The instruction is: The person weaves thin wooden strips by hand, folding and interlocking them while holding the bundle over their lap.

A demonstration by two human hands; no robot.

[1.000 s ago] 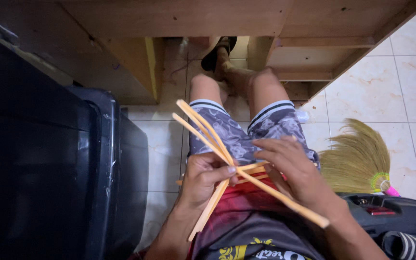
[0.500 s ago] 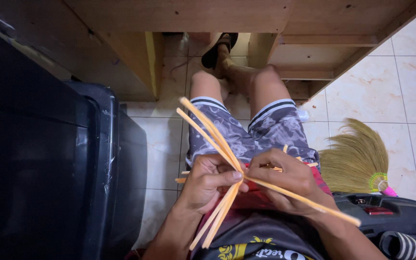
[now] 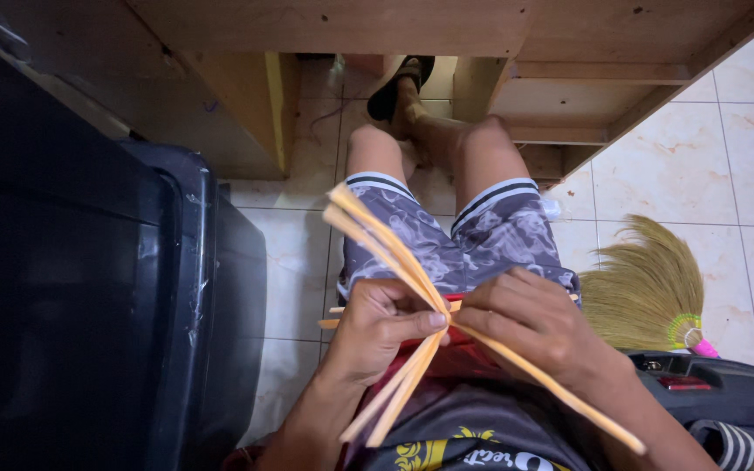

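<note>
Strips (image 3: 399, 262) of thin pale bamboo cross in my lap, and I have both hands closed on them where they meet. My left hand (image 3: 377, 327) pinches the bundle between thumb and curled fingers; my right hand (image 3: 530, 323) folds over it from the other side, fingers bent around one long strip running down toward my right elbow. Beyond my knees, a straw broom (image 3: 643, 283) lies on the tiled floor (image 3: 709, 174), beside a wooden bench (image 3: 351, 26).
</note>
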